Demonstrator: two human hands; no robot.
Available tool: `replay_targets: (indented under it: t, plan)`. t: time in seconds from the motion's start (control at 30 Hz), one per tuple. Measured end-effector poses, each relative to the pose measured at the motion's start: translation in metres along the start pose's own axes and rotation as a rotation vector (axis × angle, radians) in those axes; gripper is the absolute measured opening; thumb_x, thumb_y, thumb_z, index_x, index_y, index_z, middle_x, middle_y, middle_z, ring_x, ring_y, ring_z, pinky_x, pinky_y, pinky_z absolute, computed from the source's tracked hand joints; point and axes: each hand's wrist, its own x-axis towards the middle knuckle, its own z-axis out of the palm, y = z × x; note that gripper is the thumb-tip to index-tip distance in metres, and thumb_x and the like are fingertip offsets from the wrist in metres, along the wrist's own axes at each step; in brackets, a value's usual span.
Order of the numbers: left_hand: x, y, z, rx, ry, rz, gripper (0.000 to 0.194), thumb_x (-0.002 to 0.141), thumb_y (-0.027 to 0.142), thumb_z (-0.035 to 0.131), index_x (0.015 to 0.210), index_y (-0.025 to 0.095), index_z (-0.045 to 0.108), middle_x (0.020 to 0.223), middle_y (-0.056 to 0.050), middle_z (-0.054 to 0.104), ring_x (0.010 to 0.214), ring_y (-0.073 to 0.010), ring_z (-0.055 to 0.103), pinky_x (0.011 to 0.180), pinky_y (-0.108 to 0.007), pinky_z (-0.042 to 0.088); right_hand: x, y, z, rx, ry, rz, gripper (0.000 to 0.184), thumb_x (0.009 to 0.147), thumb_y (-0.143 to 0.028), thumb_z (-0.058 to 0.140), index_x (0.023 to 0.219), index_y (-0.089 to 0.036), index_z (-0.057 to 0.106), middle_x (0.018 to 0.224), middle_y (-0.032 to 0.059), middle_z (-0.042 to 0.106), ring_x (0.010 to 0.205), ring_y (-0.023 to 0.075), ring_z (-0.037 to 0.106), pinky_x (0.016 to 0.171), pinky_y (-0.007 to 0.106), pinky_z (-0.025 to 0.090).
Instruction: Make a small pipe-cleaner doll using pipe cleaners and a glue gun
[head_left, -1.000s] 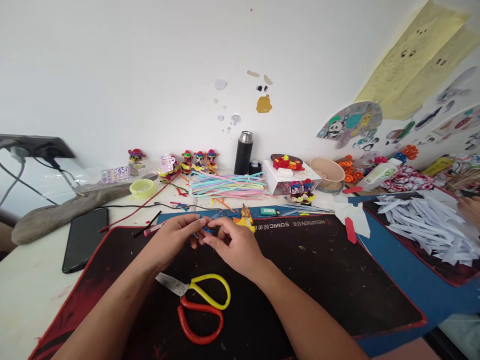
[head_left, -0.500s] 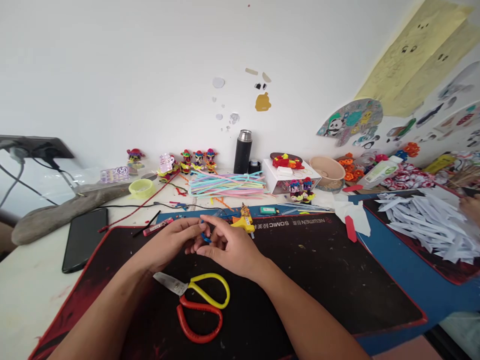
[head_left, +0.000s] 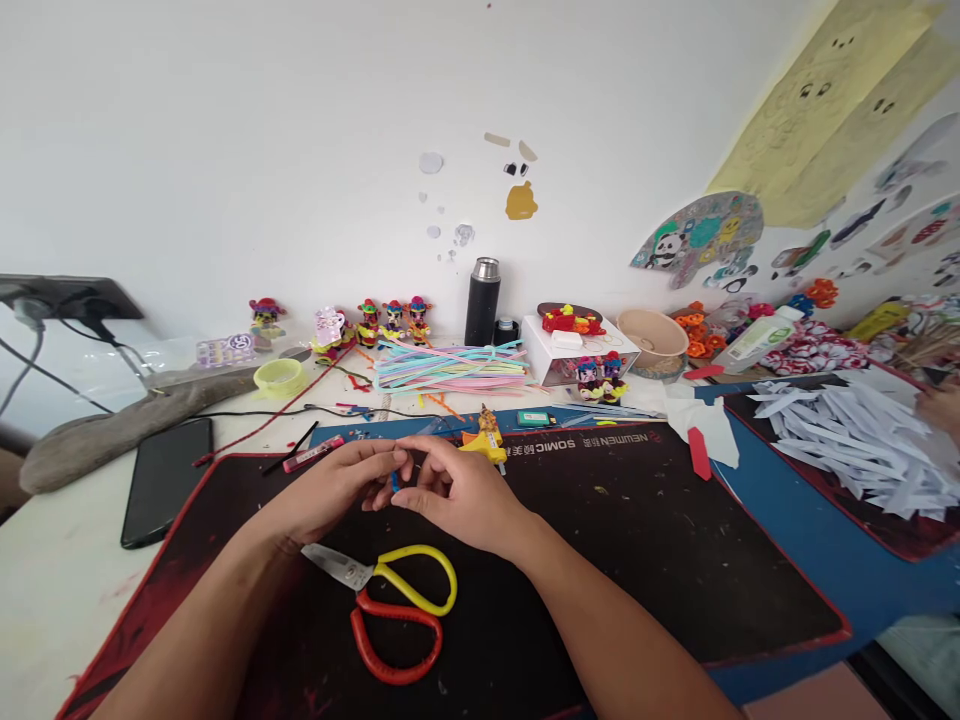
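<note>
Over the dark mat (head_left: pixel 630 550) my left hand (head_left: pixel 352 485) and my right hand (head_left: pixel 465 495) meet, fingertips touching. A short blue pipe cleaner (head_left: pixel 395 482) is pinched between the fingers of both hands; most of it is hidden by them. Just below my hands lie scissors (head_left: pixel 367 577), one handle loop yellow and the other red, blades spread a little and pointing left. Right behind my right hand sits a yellow glue gun (head_left: pixel 486 440), partly covered by that hand.
At the back lie a bundle of pastel pipe cleaners (head_left: pixel 450 370), several small figures (head_left: pixel 394 318), a black thermos (head_left: pixel 483 305) and a white box (head_left: pixel 555 350). A phone (head_left: pixel 166 485) is at left. Paper strips (head_left: pixel 862 445) are heaped at right, near another person's hand (head_left: pixel 941 408).
The blue pipe cleaner has shifted between my fingers and less of it shows. My hands stay together in nearly the same place. The view has moved slightly.
</note>
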Motion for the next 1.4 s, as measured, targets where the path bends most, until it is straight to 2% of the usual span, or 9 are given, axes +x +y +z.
replay_targets:
  t: [0.33,0.53,0.83,0.93,1.0,1.13,1.3,1.4]
  plan:
    - [-0.002,0.005,0.003,-0.046,0.019,-0.015,0.034,0.069,0.047,0.088,0.076,0.017,0.072,0.056,0.004,0.056,0.052,-0.0115,0.042,0.053,-0.026,0.03,-0.001,-0.004,0.0,-0.136,0.017,0.062,0.058,0.095,-0.04,0.081,0.148,-0.029,0.059,0.084,-0.0037,0.072,0.066,0.0132,0.062,0.067,0.025,0.046]
    - [-0.001,0.006,0.003,-0.031,0.018,-0.021,0.044,0.071,0.058,0.086,0.077,0.017,0.073,0.055,0.003,0.056,0.052,-0.0117,0.043,0.053,-0.025,0.029,0.0,-0.004,0.0,-0.235,0.057,0.066,0.05,0.096,-0.038,0.079,0.142,-0.026,0.065,0.08,-0.0032,0.073,0.067,0.0141,0.064,0.066,0.025,0.045]
    - [0.003,-0.001,-0.002,0.023,0.029,-0.022,0.054,0.076,0.07,0.082,0.082,0.017,0.073,0.06,-0.001,0.064,0.056,-0.0137,0.049,0.057,-0.026,0.037,0.0,-0.005,0.0,-0.315,0.113,0.069,0.036,0.097,-0.036,0.078,0.131,-0.026,0.072,0.078,-0.0024,0.073,0.068,0.015,0.066,0.066,0.026,0.042]
    - [0.002,-0.001,-0.005,0.087,0.019,0.007,0.061,0.079,0.078,0.076,0.079,0.017,0.07,0.065,-0.003,0.068,0.058,-0.015,0.051,0.057,-0.027,0.04,0.0,-0.006,-0.001,-0.338,0.134,0.076,0.035,0.097,-0.038,0.078,0.13,-0.026,0.074,0.077,-0.0018,0.074,0.068,0.016,0.066,0.067,0.027,0.042]
    - [0.001,0.0,-0.008,0.107,0.013,0.053,0.062,0.082,0.079,0.073,0.087,0.017,0.071,0.07,-0.003,0.067,0.061,-0.0157,0.052,0.058,-0.028,0.041,0.0,-0.006,-0.001,-0.338,0.153,0.078,0.033,0.098,-0.039,0.077,0.128,-0.026,0.075,0.076,-0.0019,0.074,0.068,0.016,0.066,0.067,0.027,0.042]
    - [-0.001,0.003,-0.014,0.122,-0.027,0.149,0.059,0.083,0.068,0.08,0.117,0.02,0.07,0.08,-0.002,0.067,0.068,-0.0175,0.056,0.061,-0.027,0.045,0.0,-0.005,-0.001,-0.337,0.183,0.075,0.031,0.098,-0.043,0.076,0.124,-0.025,0.076,0.074,-0.002,0.073,0.066,0.0156,0.065,0.065,0.027,0.041]
    - [0.0,0.003,-0.017,0.152,-0.051,0.138,0.049,0.079,0.051,0.088,0.117,0.023,0.072,0.1,-0.006,0.071,0.08,-0.0195,0.061,0.069,-0.03,0.05,0.001,-0.003,-0.002,-0.352,0.201,0.074,0.027,0.099,-0.043,0.076,0.119,-0.025,0.077,0.072,-0.0022,0.072,0.065,0.0155,0.064,0.064,0.027,0.039]
    - [0.0,0.003,-0.017,0.135,-0.05,0.131,0.048,0.078,0.047,0.089,0.116,0.022,0.073,0.103,-0.007,0.071,0.084,-0.0203,0.061,0.071,-0.03,0.051,0.001,-0.002,-0.002,-0.364,0.204,0.072,0.024,0.099,-0.041,0.075,0.117,-0.025,0.077,0.072,-0.002,0.072,0.065,0.0156,0.064,0.063,0.027,0.038]
